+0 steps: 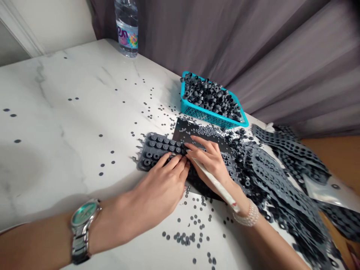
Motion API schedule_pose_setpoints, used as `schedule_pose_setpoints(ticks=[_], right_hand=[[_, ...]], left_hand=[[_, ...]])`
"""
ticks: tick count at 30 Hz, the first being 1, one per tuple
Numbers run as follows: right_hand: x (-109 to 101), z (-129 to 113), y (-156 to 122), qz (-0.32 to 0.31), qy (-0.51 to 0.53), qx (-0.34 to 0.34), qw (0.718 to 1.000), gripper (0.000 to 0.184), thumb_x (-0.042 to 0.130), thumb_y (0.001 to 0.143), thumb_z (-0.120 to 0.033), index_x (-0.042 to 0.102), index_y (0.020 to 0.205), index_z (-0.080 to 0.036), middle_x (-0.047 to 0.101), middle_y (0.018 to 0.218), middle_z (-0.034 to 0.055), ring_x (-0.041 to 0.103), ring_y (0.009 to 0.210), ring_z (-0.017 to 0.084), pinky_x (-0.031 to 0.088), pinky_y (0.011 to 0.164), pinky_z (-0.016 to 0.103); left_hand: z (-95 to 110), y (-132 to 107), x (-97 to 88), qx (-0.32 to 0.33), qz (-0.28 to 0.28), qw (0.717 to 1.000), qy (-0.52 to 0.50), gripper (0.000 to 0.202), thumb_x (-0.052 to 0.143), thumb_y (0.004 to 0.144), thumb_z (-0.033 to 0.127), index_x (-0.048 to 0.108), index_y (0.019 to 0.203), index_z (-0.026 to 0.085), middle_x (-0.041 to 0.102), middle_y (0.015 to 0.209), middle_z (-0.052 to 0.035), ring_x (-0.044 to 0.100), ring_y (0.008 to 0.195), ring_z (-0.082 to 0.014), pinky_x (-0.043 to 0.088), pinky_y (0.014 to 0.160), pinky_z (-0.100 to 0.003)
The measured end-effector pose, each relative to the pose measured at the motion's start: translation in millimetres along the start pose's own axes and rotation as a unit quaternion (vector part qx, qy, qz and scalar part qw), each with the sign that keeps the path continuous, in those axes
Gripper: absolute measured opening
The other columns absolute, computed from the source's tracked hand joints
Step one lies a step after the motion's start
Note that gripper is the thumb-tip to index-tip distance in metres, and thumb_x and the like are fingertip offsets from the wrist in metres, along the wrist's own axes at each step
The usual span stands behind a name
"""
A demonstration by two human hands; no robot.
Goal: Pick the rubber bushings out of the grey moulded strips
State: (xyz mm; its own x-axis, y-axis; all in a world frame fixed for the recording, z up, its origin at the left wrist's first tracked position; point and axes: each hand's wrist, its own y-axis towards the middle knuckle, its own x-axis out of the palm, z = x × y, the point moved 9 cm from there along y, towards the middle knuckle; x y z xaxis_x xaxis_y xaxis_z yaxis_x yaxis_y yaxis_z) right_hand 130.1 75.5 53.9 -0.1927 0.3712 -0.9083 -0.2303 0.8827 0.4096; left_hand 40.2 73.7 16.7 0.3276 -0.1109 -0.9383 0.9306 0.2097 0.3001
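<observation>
A grey moulded rubber sheet of grommets (157, 150) lay at the edge of a black mat (182, 129) on the marble bench (70, 112), with the open left hand (165, 176) pressed on it. A white stick (216, 183) was clamped in the right hand (210, 159) just beside the sheet, and a teal plastic basket (213, 119) of loose grommets stood behind.

This looks to me like a room in a home, not a factory floor. I'm working at a white marble-look tabletop (56, 112), and a grey curtain (213, 41) hangs in soft folds just past its far edge. Toward the far left corner, a painted wall (62, 22) with white door trim (19, 33) shows, and a wooden floor (329, 153) shows beyond the right edge. A plastic water bottle (126, 28) stands near the far edge, while grey rubber rings (210, 97) fill a teal plastic basket (209, 117) on the tabletop.
</observation>
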Motion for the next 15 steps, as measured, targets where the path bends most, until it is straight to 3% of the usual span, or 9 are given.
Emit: schedule_pose_setpoints(ticks=[6, 12, 15], right_hand=[[-1.9, -1.7, 0.2, 0.01, 0.006, -0.01, 1.0, 0.015, 0.053, 0.09, -0.009, 0.057, 0.098, -0.022, 0.072, 0.116, 0.0059, 0.053, 0.127, 0.025, 0.042, 0.092, 0.043], [7.0, -1.6, 0.7, -0.023, -0.004, -0.023, 0.999, 0.014, 0.049, 0.093, -0.013, 0.057, 0.1, -0.023, 0.069, 0.12, 0.0074, 0.05, 0.13, 0.025, 0.041, 0.094, 0.044], [2.8, 11.0, 5.1, 0.02, -0.011, 0.016, 1.0, 0.015, 0.047, 0.094, -0.012, 0.058, 0.097, -0.023, 0.069, 0.118, 0.009, 0.052, 0.127, 0.024, 0.043, 0.095, 0.043]], left_hand=[[2.4, -0.3, 2.0, 0.009, -0.005, 1.0, 0.021, 0.035, 0.054, 0.085, 0.026, 0.063, 0.117, 0.015, 0.054, 0.14, -0.0132, 0.042, 0.134, -0.0294, 0.021, 0.118, -0.049], [2.2, -1.0, 2.2, 0.009, 0.0, 1.0, 0.021, 0.039, 0.052, 0.087, 0.027, 0.059, 0.123, 0.014, 0.054, 0.14, -0.0137, 0.041, 0.135, -0.029, 0.022, 0.118, -0.05], [2.4, -1.5, 1.2, 0.01, 0.005, 1.0, 0.02, 0.041, 0.051, 0.087, 0.028, 0.058, 0.125, 0.012, 0.053, 0.141, -0.0156, 0.041, 0.135, -0.0296, 0.023, 0.117, -0.049]])
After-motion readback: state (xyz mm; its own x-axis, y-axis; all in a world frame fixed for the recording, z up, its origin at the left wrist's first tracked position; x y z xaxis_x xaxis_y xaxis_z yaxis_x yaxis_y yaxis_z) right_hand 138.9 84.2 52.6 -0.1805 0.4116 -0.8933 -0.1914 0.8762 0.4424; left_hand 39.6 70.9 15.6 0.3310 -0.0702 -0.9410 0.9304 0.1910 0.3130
